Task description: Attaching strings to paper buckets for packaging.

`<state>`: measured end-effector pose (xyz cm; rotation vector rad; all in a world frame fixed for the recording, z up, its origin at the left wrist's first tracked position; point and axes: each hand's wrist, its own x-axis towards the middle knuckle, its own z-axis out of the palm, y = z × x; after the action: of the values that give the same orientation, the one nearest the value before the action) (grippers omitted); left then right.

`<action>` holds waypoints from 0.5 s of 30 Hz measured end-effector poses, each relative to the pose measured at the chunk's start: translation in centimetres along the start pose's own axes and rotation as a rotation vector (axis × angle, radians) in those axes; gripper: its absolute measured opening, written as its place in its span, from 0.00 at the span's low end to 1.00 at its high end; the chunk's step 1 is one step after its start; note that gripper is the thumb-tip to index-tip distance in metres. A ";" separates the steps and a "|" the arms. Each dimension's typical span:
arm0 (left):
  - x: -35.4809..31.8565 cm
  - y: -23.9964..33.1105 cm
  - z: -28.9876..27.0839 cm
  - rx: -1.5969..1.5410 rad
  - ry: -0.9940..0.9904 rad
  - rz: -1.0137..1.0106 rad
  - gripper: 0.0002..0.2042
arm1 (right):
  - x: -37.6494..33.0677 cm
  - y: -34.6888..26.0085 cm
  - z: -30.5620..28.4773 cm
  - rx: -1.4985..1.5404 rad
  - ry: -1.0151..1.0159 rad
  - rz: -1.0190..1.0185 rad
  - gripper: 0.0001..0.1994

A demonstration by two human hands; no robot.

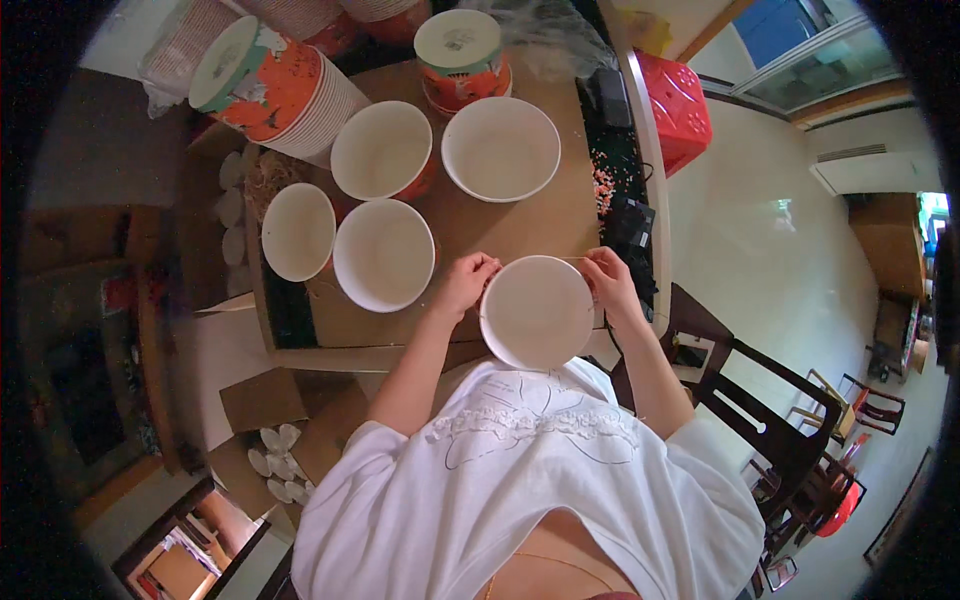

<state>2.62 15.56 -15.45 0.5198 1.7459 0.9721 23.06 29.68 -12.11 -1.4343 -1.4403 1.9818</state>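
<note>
A white-lined paper bucket (537, 312) sits at the table's near edge, right in front of my body, its open mouth facing up. My left hand (467, 287) is at the bucket's left side, fingers pinched together close to the rim; what they hold is too small to make out. On the other side, my right hand (610, 283) pinches a thin pale cord (572, 259) that runs along the far rim. Four more such buckets stand beyond: one big bucket (501, 150) and, to the left, a bucket (383, 151), a bucket (385, 256) and a bucket (299, 232).
A tall stack of orange-and-green buckets (285, 95) leans at the far left; a shorter upside-down stack (460, 55) stands beside clear plastic wrap (545, 38). Small beads (604, 185) and black devices (630, 222) lie along the right edge. A red stool (675, 110) stands beyond.
</note>
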 end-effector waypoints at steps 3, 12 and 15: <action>0.7 -1.8 0.2 -0.051 -0.045 -0.021 0.08 | 1.0 0.6 -1.0 0.051 -0.087 0.109 0.06; 2.2 -5.1 0.6 -0.207 -0.078 -0.137 0.07 | 2.8 6.4 -1.8 -0.008 -0.148 0.197 0.09; 1.7 -7.3 0.5 -0.041 -0.077 0.048 0.10 | 2.5 4.8 -2.2 -0.358 -0.252 0.326 0.13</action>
<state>3.20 12.73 -22.43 0.5678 1.6482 1.0070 25.14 30.46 -17.44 -1.7079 -1.8470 2.2506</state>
